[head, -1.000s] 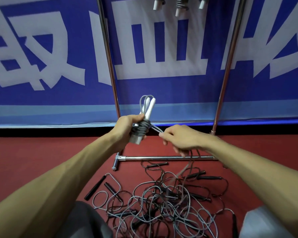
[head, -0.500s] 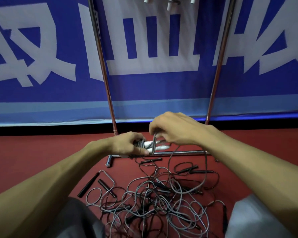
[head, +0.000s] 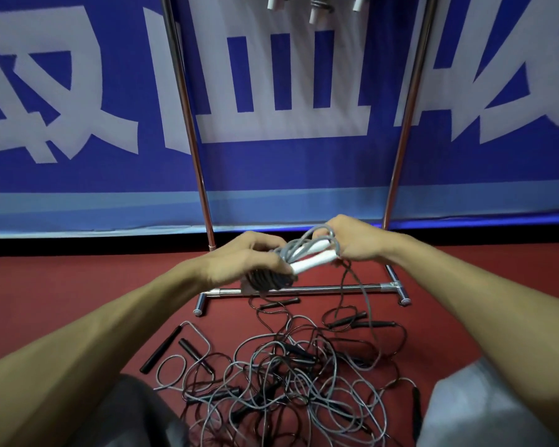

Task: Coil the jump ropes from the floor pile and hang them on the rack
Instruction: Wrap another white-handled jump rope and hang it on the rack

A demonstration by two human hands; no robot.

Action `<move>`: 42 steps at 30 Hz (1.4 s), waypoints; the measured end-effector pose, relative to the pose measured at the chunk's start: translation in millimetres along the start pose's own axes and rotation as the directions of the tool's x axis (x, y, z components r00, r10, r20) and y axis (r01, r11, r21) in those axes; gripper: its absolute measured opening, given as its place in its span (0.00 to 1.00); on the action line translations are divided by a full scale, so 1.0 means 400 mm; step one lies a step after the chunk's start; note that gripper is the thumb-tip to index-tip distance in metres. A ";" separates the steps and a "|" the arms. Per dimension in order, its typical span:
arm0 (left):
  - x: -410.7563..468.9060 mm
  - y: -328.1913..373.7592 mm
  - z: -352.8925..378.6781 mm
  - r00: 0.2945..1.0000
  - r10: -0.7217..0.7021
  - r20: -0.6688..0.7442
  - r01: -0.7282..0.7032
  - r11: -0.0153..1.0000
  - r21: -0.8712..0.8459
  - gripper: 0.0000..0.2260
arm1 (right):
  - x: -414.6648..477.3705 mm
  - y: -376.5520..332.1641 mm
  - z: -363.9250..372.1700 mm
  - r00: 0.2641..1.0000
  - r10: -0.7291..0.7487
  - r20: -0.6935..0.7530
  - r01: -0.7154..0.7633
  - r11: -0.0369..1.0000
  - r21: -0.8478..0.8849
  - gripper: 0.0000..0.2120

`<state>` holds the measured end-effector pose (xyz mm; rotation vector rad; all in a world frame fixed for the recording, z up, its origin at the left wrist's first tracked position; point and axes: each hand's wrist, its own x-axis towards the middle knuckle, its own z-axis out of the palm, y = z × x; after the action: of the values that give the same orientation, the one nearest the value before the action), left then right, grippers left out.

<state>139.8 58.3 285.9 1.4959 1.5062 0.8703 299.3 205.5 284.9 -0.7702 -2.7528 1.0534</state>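
A: Change since half a second back?

B: The right hand (head: 359, 243) was over the bundle, knuckles up. It now sits at the far tips of the white handles (head: 313, 261), fingers curled round a loop (head: 304, 241) of grey cord. A second ago the handles stood upright; they now slant low, tips toward the right fingers.

A: Left hand?

B: The left hand (head: 249, 258) grips the jump rope (head: 291, 253) as before, with the fingers wrapped over the butt ends of the handles. Just under those fingers is a tight band of dark wraps (head: 268, 280).

A: Materials?

B: The handles are smooth, matt white and cylindrical. The cord is thin, round, grey and rubbery-looking. One loose strand (head: 363, 298) drops from below the right fingers to the pile (head: 288, 372).

A: The pile?

B: It lies well below both hands on the red floor (head: 78, 285): tangled grey and black cords with slim black handles, one stick (head: 160, 350) lying out to the left.

A: Rack?

B: The rack (head: 320, 288) is polished metal tube. Its base bar lies just beyond the left fingers, with two uprights rising on either side. Hung ropes (head: 317, 9) with white handle ends show far above both hands. Behind is a blue banner (head: 271, 169), woven-looking, with large white characters.
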 end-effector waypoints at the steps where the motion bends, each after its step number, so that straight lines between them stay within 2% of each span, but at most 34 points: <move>1: 0.003 -0.003 -0.006 0.999 0.003 -0.049 -0.005 0.999 -0.042 0.05 | -0.001 -0.002 0.007 1.000 0.002 0.029 0.000 0.999 -0.041 0.15; 4: 0.018 -0.025 -0.031 0.971 -0.019 -0.237 -0.034 0.975 -0.221 0.13 | 0.002 -0.015 0.029 0.997 0.016 0.074 0.002 0.972 -0.235 0.20; 7: 0.027 -0.048 -0.059 0.914 -0.094 -0.394 -0.057 0.933 -0.355 0.24 | 0.009 -0.026 0.039 0.999 -0.008 0.053 0.023 0.955 -0.296 0.17; 9: 0.028 -0.052 -0.069 0.906 -0.092 -0.413 -0.093 0.908 -0.408 0.21 | 0.016 -0.026 0.042 0.999 -0.019 0.028 0.028 0.937 -0.348 0.15; 11: 0.027 -0.052 -0.076 0.890 -0.091 -0.447 -0.112 0.906 -0.408 0.14 | 0.020 -0.028 0.045 1.000 -0.013 0.025 0.021 0.933 -0.360 0.11; 15: 0.028 -0.072 -0.095 0.801 -0.192 -0.567 -0.048 0.923 -0.381 0.03 | 0.024 -0.051 0.057 0.995 -0.050 0.081 0.074 0.946 -0.315 0.03; 18: 0.032 -0.089 -0.107 0.742 -0.255 -0.620 -0.004 0.923 -0.385 0.04 | 0.025 -0.075 0.066 0.986 -0.023 0.164 0.076 0.944 -0.320 0.11; 20: 0.031 -0.095 -0.109 0.736 -0.247 -0.630 0.022 0.939 -0.342 0.05 | 0.025 -0.089 0.065 0.981 -0.043 0.188 0.107 0.932 -0.347 0.13; 22: 0.024 -0.103 -0.105 0.765 -0.210 -0.609 0.092 0.971 -0.218 0.08 | 0.019 -0.107 0.057 0.980 -0.124 0.158 0.177 0.901 -0.396 0.09; 25: 0.017 -0.120 -0.094 0.839 -0.099 -0.535 0.200 0.970 0.135 0.11 | 0.005 -0.125 0.055 0.947 -0.292 0.136 0.321 0.817 -0.478 0.04; 28: 0.020 -0.117 -0.081 0.908 0.002 -0.420 0.185 0.896 0.404 0.11 | -0.005 -0.126 0.059 0.912 -0.394 0.112 0.395 0.774 -0.495 0.09; 32: 0.018 -0.094 -0.046 0.986 0.050 -0.160 0.058 0.794 0.605 0.10 | -0.012 -0.132 0.044 0.902 -0.432 -0.006 0.368 0.774 -0.515 0.11; 34: 0.020 -0.082 -0.023 0.997 0.029 -0.070 0.017 0.817 0.576 0.09 | -0.011 -0.125 0.035 0.888 -0.447 -0.104 0.336 0.788 -0.516 0.10; 37: 0.020 -0.062 0.003 0.999 -0.027 0.020 0.018 0.940 0.340 0.08 | -0.003 -0.094 0.009 0.899 -0.358 -0.252 0.216 0.863 -0.457 0.06; 40: 0.012 -0.039 0.019 0.991 -0.036 0.125 0.018 0.990 0.143 0.07 | 0.008 -0.059 -0.014 0.922 -0.261 -0.288 0.190 0.949 -0.251 0.05; 42: 0.007 -0.021 0.030 0.989 -0.071 0.132 0.067 0.997 0.039 0.09 | 0.012 -0.045 -0.023 0.941 -0.220 -0.257 0.191 0.972 -0.135 0.05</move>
<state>147.3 59.6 272.8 1.4879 1.4724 0.6930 289.8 201.7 303.0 -0.5722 -2.6008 0.7064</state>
